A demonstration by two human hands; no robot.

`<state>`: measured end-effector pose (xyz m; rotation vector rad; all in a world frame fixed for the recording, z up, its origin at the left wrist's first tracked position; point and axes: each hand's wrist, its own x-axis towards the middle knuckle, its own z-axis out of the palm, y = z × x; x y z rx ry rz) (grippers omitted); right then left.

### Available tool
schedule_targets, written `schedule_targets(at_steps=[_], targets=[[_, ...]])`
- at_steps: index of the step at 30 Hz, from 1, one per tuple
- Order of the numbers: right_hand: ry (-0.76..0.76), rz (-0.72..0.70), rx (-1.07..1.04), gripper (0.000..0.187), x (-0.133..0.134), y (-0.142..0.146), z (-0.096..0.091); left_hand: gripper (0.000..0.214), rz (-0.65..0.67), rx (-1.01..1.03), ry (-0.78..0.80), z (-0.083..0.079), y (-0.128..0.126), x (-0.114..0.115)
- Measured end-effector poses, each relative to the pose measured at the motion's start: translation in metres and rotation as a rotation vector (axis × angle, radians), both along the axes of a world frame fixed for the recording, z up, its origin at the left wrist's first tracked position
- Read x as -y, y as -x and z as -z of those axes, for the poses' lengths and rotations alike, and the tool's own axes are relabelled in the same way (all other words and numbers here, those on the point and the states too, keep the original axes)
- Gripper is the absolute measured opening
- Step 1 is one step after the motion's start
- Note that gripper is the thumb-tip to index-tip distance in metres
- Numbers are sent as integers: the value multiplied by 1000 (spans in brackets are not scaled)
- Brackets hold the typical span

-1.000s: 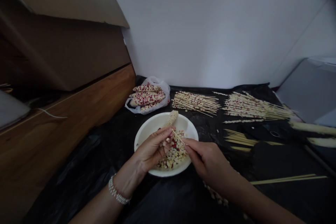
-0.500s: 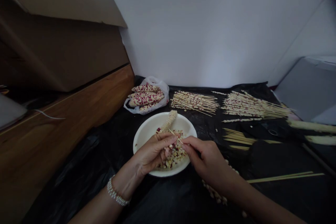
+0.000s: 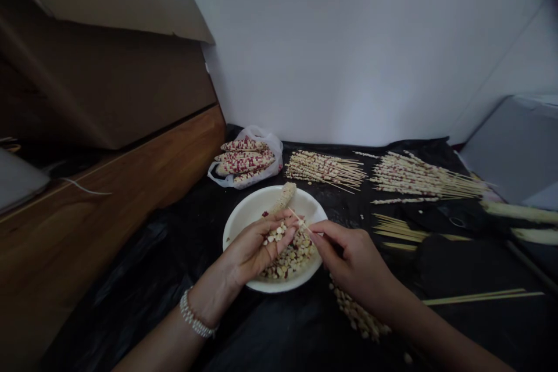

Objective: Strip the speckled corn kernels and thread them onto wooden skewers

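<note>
My left hand (image 3: 257, 247) is turned palm up over the white bowl (image 3: 235, 218), cupped around several loose corn kernels (image 3: 275, 235). Its fingertips are close to the tip of a thin bamboo skewer (image 3: 299, 218). Pinched between thumb and index finger, the skewer's other part is in my right hand (image 3: 344, 247), at the bowl's right rim. Whether a kernel sits on the skewer's tip is too small to tell. More pale and dark red kernels (image 3: 290, 261) lie in the bowl below. A mostly stripped corn cob (image 3: 285, 196) leans against its far side, partly behind my left hand.
Behind the bowl, a plastic bag (image 3: 274, 148) holds speckled corn cobs (image 3: 244, 157). Two piles of kernel-threaded skewers (image 3: 322, 168) (image 3: 407, 177) lie to its right. Bare skewers (image 3: 399, 229) and loose kernels (image 3: 357, 314) rest on black sheeting (image 3: 174, 279). A cardboard box (image 3: 117, 75) stands left.
My left hand has opened from a pinch near the skewer, showing kernels in its palm. My right hand has moved slightly right with the skewer. More loose kernels show beneath my right forearm.
</note>
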<state>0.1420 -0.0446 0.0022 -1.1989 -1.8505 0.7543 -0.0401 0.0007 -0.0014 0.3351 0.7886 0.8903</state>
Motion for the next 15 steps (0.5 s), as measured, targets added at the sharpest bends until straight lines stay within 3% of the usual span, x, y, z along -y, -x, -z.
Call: schedule_targets(at_steps=[9, 15], targets=[[5, -31, -8, 25, 3, 0, -2, 34, -48, -1, -23, -2, -1, 1], [54, -37, -22, 25, 5, 1, -5, 13, -23, 53, 4, -4, 0, 0]])
